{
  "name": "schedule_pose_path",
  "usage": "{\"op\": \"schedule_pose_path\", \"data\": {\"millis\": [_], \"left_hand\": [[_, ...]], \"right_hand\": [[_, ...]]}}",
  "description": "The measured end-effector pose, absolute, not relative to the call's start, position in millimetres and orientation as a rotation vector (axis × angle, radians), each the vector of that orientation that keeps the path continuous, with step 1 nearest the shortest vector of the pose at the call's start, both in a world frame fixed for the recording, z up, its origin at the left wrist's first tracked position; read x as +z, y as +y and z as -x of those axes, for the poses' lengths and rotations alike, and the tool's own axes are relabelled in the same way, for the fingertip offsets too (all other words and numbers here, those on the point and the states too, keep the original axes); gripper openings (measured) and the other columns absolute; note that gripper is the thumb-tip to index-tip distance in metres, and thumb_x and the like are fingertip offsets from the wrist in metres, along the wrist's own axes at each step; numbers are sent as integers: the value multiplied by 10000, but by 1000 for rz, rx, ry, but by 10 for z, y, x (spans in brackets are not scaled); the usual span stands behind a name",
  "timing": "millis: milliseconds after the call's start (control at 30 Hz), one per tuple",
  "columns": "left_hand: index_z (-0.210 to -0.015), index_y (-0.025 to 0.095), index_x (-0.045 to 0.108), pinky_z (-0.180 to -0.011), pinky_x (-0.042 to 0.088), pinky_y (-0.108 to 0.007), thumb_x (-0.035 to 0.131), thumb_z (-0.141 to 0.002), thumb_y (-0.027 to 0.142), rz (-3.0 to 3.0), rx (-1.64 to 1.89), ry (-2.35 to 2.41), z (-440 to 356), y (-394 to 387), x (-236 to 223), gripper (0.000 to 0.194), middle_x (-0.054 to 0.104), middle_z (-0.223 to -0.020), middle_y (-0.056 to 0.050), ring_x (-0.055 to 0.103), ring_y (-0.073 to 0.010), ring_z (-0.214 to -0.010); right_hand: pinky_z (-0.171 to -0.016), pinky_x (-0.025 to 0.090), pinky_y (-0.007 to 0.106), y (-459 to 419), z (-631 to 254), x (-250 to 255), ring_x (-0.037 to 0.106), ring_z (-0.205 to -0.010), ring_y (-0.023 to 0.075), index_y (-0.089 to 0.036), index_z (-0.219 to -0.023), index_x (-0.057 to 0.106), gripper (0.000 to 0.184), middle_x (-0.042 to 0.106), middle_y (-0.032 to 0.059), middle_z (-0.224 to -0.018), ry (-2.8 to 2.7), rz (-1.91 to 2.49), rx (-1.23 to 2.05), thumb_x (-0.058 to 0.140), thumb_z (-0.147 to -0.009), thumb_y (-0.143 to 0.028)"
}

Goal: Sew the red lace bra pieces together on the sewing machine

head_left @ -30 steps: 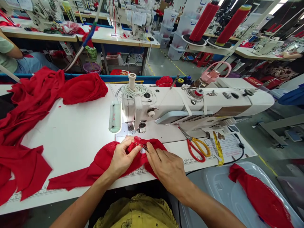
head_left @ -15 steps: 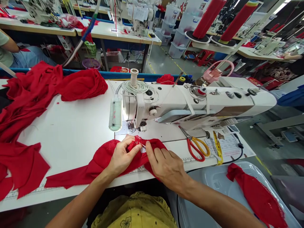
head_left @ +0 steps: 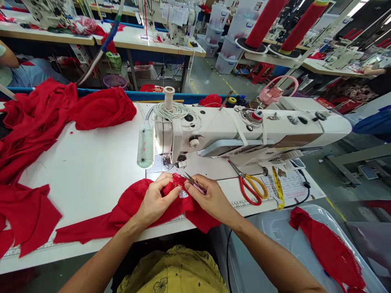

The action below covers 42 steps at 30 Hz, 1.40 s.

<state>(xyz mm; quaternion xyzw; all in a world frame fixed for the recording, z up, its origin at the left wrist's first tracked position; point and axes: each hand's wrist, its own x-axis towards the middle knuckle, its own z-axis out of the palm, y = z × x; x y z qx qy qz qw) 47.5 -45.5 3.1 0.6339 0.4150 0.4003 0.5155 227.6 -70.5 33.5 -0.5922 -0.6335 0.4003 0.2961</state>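
Observation:
My left hand [head_left: 156, 199] is closed on the lace-edged part of a red garment [head_left: 130, 205], which lies along the table's front edge. My right hand [head_left: 210, 200] grips small thread snips [head_left: 194, 183], their pointed blades aimed up and left beside the lace. A small white label [head_left: 183, 194] shows on the red fabric between my hands. Just beyond them stands the head of a white sewing machine [head_left: 220, 126], its presser foot [head_left: 166, 161] near my left fingers.
Red-and-yellow-handled scissors [head_left: 250, 189] and a yellow tape measure [head_left: 277, 187] lie to the right. Red fabric [head_left: 39, 122] is heaped at left. Another red piece [head_left: 328, 248] rests on a grey plastic tub [head_left: 269, 240]. Thread cones [head_left: 265, 24] stand behind.
My right hand has turned and drawn back slightly, so the snips now show pointing upward. The red fabric under it hangs more openly. My left hand keeps its hold.

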Motion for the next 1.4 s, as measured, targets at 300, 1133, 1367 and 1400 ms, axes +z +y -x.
{"op": "schedule_pose_path", "data": {"millis": [300,1133,1367,1400], "left_hand": [[-857,204,699,-886,463,-325,602,-890,257,-1542,937,985,-457,-455,23,116,646,-953,-33,590,-191,-926],[-1182,189,535,-894,528,-320,549,-947,83,-2505,1113,1248,-126,-808,-69,258,628,-1033,-74,600,-182,-966],[-1377,210,527,-1129,372,-613,459,-1003,335,-2569,559,1451,408,-652,-275,400,557,-1400,-142,514,-319,-1308],[-1380,203,528,-1109,402,-606,463,-999,342,-2563,553,1489,469,-659,-254,410,557,-1399,-151,520,-327,-1301]], "right_hand": [[-540,270,231,-647,-2191,253,338,-587,98,-217,-683,418,302,373,-71,-626,-1546,1483,1192,534,-891,-403],[-973,528,382,-789,-2433,49,626,-1106,210,-177,-1249,607,363,680,121,-1160,-2059,1405,13,372,-986,-90],[-1033,535,471,-664,-2475,-173,596,-1220,253,-140,-1303,596,342,645,147,-1305,-2455,1162,213,440,-1019,-251],[-1033,537,464,-639,-2513,-166,596,-1224,248,-145,-1304,596,340,645,144,-1309,-2474,1124,224,444,-1019,-247]]}}
